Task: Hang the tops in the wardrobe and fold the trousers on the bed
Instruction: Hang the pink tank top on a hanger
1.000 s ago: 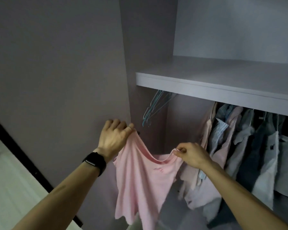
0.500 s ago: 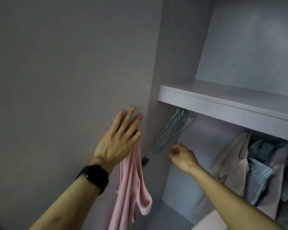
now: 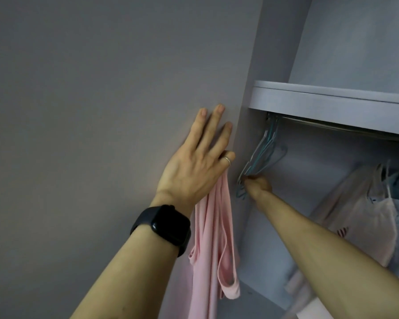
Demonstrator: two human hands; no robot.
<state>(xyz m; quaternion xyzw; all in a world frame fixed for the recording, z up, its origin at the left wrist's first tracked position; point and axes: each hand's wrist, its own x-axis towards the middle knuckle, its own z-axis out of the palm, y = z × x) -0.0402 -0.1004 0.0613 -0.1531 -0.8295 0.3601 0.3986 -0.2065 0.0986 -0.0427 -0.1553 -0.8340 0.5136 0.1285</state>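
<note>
A pale pink top [image 3: 213,238] hangs limp from under my left hand [image 3: 198,164]. Three of that hand's fingers lie straight and flat against the grey wardrobe panel [image 3: 101,100], while the ringed little finger curls over the top's fabric. Inside the wardrobe, my right hand [image 3: 258,185] grips the lower ends of a bunch of empty teal and grey hangers [image 3: 265,153]. The hangers hang from the left end of the metal rail [image 3: 332,125] under the shelf. No trousers or bed are in view.
A grey shelf [image 3: 320,100] runs above the rail. Several tops [image 3: 366,208] hang further right on the rail, pale pink and light blue. There is a gap on the rail between the empty hangers and these clothes.
My right hand let go of the pink top and reached into the wardrobe to the empty hangers. The top now hangs bunched from my left hand, which rests flat on the panel.
</note>
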